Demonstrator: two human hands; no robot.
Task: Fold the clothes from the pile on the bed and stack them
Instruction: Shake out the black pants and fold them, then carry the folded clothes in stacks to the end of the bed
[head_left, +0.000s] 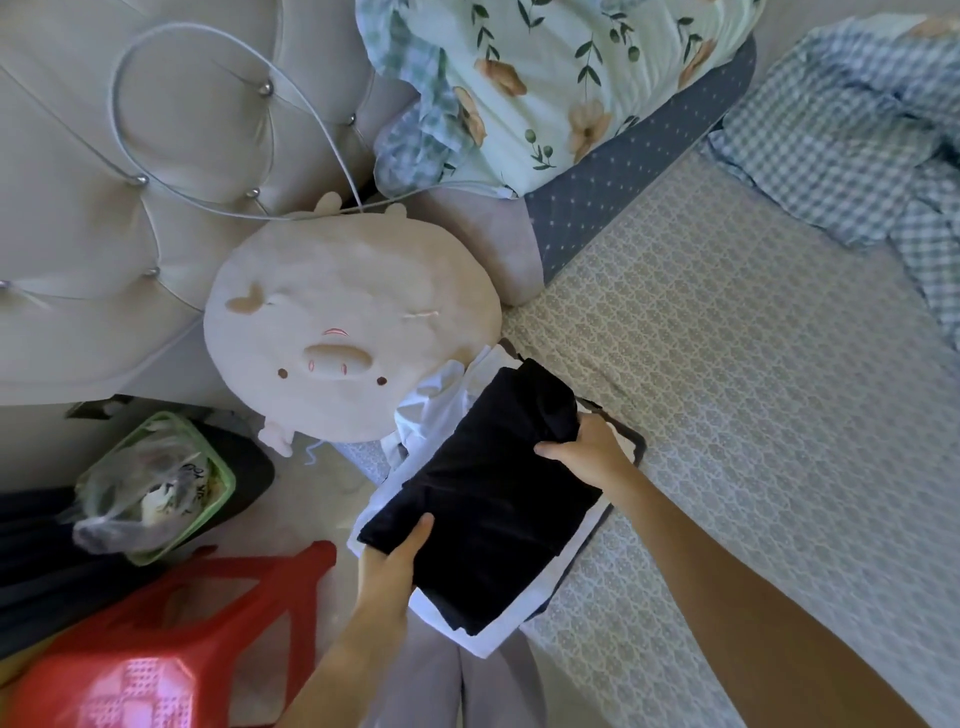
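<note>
A folded black garment (493, 488) lies on top of a stack with a folded white garment (498, 631) under it, at the bed's near left corner. My left hand (387, 577) grips the black garment's near left end, thumb on top and fingers underneath. Over at the far right end, my right hand (589, 447) holds the garment's edge with curled fingers. A crumpled blue-and-white checked cloth (852, 130) lies at the far right of the bed (727, 364).
A cream pig plush cushion (348, 332) leans by the stack against the tufted headboard (104, 208). A floral pillow (550, 88) lies at the head of the bed. On the floor stand a red plastic stool (171, 634) and a green bin (156, 483).
</note>
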